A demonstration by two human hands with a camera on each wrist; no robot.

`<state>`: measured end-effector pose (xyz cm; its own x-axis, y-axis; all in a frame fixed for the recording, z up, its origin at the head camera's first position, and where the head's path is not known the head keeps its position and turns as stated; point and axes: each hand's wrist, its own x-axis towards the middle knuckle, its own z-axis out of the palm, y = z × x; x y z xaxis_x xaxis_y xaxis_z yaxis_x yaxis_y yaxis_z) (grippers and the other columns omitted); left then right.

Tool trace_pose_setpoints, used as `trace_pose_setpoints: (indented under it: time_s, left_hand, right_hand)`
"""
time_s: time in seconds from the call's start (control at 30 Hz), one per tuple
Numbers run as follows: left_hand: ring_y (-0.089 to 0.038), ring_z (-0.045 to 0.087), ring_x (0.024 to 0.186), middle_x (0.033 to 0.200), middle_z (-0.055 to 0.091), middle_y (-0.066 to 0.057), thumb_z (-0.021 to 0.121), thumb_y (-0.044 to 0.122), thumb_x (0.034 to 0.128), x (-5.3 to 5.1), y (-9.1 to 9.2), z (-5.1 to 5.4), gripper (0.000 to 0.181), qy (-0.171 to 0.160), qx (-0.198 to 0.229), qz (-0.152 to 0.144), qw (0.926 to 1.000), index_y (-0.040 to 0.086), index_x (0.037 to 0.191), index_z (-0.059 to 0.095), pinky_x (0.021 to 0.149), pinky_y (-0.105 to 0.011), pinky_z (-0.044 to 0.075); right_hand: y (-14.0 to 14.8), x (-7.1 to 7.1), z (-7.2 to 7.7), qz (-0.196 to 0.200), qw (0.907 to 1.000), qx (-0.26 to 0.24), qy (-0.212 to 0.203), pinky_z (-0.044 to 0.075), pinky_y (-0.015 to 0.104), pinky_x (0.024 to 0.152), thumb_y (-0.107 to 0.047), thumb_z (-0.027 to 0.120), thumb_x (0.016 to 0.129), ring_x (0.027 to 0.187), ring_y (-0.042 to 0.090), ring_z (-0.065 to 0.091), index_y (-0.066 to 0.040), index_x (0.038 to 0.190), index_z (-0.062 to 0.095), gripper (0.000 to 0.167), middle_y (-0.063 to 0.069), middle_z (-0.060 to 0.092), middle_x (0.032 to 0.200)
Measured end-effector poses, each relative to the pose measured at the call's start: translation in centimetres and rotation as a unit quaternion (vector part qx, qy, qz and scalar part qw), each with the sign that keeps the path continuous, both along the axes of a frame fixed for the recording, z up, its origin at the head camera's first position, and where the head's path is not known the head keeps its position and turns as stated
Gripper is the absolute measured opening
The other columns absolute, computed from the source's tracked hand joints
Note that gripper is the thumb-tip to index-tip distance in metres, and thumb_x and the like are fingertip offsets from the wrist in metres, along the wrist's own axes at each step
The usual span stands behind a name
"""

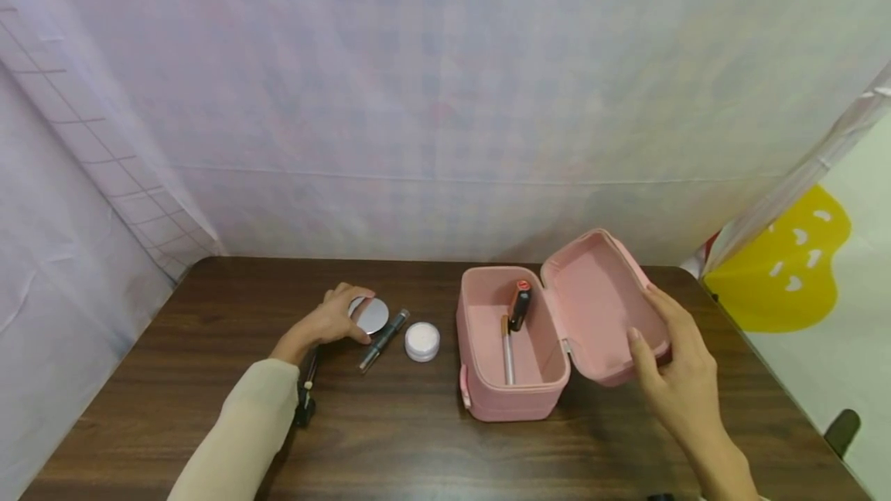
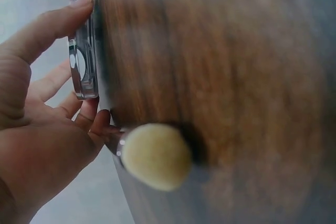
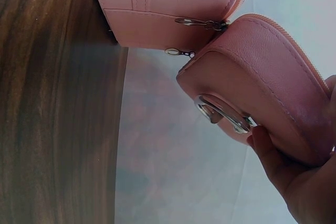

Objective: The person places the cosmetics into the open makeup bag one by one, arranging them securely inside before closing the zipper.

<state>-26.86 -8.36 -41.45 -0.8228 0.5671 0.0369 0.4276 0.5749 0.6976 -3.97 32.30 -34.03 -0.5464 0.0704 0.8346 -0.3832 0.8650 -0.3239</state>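
On the left, my left hand point(image 1: 332, 320) pinches a round silver-lidded compact point(image 1: 372, 316) by its edges; the left wrist view shows thumb and fingers around the clear-sided compact point(image 2: 85, 72). My right hand point(image 1: 685, 381) grips the outer edge of the tilted-back lid point(image 1: 600, 304) of a pink case point(image 1: 513, 405). In the right wrist view, fingers of that hand point(image 3: 307, 184) touch the lid point(image 3: 273, 85) beside its metal-ringed handle. Inside the case lie a black tube with a red end point(image 1: 520, 305) and a slim silver-and-gold stick point(image 1: 508, 354).
A dark green tube point(image 1: 384, 342) and a white-lidded round jar point(image 1: 421, 341) are between the compact and the case. Near my left forearm lies a thin dark-handled item point(image 1: 307, 393); a pale brush head point(image 2: 157, 157) shows close to the left wrist. Fabric hangs behind the wooden table point(image 1: 390, 439).
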Motion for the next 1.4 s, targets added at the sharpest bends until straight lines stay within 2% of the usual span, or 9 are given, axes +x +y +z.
trace_pose_setpoints:
  time_s: [0.2, 0.3, 0.53, 0.7, 0.9, 1.03, 1.17, 1.27, 1.4]
  left_hand:
    - [-0.036, 0.037, 0.107, 0.12, 0.047, -0.019, 0.088, 0.014, 0.0607, 0.1, 0.3, 0.5, 0.077, -0.001, 0.022, -0.008, 0.9997, 0.0, 0.129, 0.054, 0.09, -0.05, 0.035]
    - [-0.035, 0.036, 0.109, 0.122, 0.046, -0.018, 0.088, 0.012, 0.0616, 0.1, 0.9, 1.2, 0.079, -0.009, 0.038, -0.01, 0.9992, 0.001, 0.131, 0.053, 0.089, -0.049, 0.035]
    - [-0.038, 0.034, 0.115, 0.127, 0.044, -0.014, 0.089, 0.014, 0.0635, 0.8, 2.8, 4.4, 0.081, -0.008, 0.092, -0.048, 0.9946, 0.007, 0.135, 0.052, 0.091, -0.048, 0.035]
    - [-0.031, 0.038, 0.114, 0.127, 0.043, -0.011, 0.089, 0.017, 0.0649, 1.8, 4.7, 6.7, 0.082, -0.018, 0.113, -0.076, 0.9906, 0.008, 0.137, 0.05, 0.094, -0.045, 0.038]
    - [-0.027, 0.041, 0.11, 0.125, 0.044, -0.01, 0.088, 0.014, 0.0657, 2.9, 7.9, 8.5, 0.081, -0.013, 0.124, -0.103, 0.9869, 0.009, 0.137, 0.05, 0.092, -0.04, 0.041]
    - [-0.025, 0.039, 0.112, 0.124, 0.043, -0.007, 0.088, 0.015, 0.0662, 3.5, 9.8, 8.9, 0.08, -0.021, 0.124, -0.126, 0.9841, 0.012, 0.136, 0.05, 0.092, -0.039, 0.04]
    - [-0.025, 0.04, 0.11, 0.122, 0.045, -0.007, 0.089, 0.018, 0.0651, 3.7, 11.4, 8.8, 0.079, 0.005, 0.11, -0.142, 0.9837, 0.011, 0.135, 0.051, 0.089, -0.037, 0.04]
    - [-0.026, 0.041, 0.111, 0.122, 0.047, -0.008, 0.089, 0.018, 0.0642, 3.8, 12.5, 8.5, 0.079, 0.026, 0.099, -0.145, 0.9842, 0.009, 0.134, 0.052, 0.089, -0.034, 0.038]
    - [-0.025, 0.041, 0.111, 0.122, 0.047, -0.007, 0.087, 0.017, 0.0655, 4.0, 13.6, 8.2, 0.077, 0.018, 0.087, -0.137, 0.9866, 0.01, 0.134, 0.053, 0.088, -0.035, 0.039]
  right_hand:
    - [0.0, -0.1, 0.0, 0.001, 1.0, -0.002, 0.002, 0.031, 0.014, 0.1, -0.016, 0.062, 0.085, 0.124, 0.019, 0.047, 0.001, 0.13, 0.055, 0.049, 0.017, 0.053, 0.133]
    - [0.0, -0.1, 0.0, 0.001, 1.0, -0.002, 0.004, 0.031, 0.014, 0.1, -0.016, 0.062, 0.085, 0.124, 0.019, 0.047, 0.002, 0.129, 0.055, 0.049, 0.017, 0.053, 0.133]
    - [0.0, -0.1, 0.0, 0.002, 1.0, -0.001, 0.009, 0.031, 0.015, 0.101, -0.016, 0.062, 0.085, 0.124, 0.019, 0.047, 0.003, 0.129, 0.055, 0.048, 0.018, 0.054, 0.132]
    - [0.0, -0.2, 0.0, 0.001, 0.9999, 0.004, 0.013, 0.031, 0.014, 0.101, -0.017, 0.062, 0.085, 0.124, 0.019, 0.047, 0.003, 0.128, 0.056, 0.048, 0.019, 0.054, 0.131]
    - [0.1, -0.1, 0.0, -0.005, 1.0, 0.0, 0.008, 0.03, 0.014, 0.101, -0.016, 0.062, 0.085, 0.124, 0.017, 0.047, 0.002, 0.129, 0.055, 0.048, 0.017, 0.054, 0.132]
    - [0.2, 0.0, -0.1, -0.006, 1.0, -0.004, 0.002, 0.03, 0.014, 0.101, -0.013, 0.062, 0.084, 0.125, 0.017, 0.046, 0.001, 0.13, 0.055, 0.049, 0.017, 0.053, 0.133]
    - [0.1, 0.0, -0.2, -0.006, 1.0, -0.006, 0.001, 0.03, 0.014, 0.1, -0.011, 0.063, 0.083, 0.124, 0.017, 0.046, 0.001, 0.13, 0.054, 0.049, 0.017, 0.053, 0.133]
    - [0.2, -0.1, -0.2, -0.008, 1.0, -0.005, 0.003, 0.03, 0.013, 0.1, -0.012, 0.063, 0.083, 0.124, 0.017, 0.046, 0.001, 0.13, 0.055, 0.049, 0.016, 0.053, 0.133]
    - [0.2, -0.1, -0.2, -0.009, 0.9999, -0.004, 0.004, 0.03, 0.013, 0.1, -0.012, 0.063, 0.083, 0.124, 0.016, 0.046, 0.001, 0.13, 0.055, 0.05, 0.017, 0.053, 0.133]
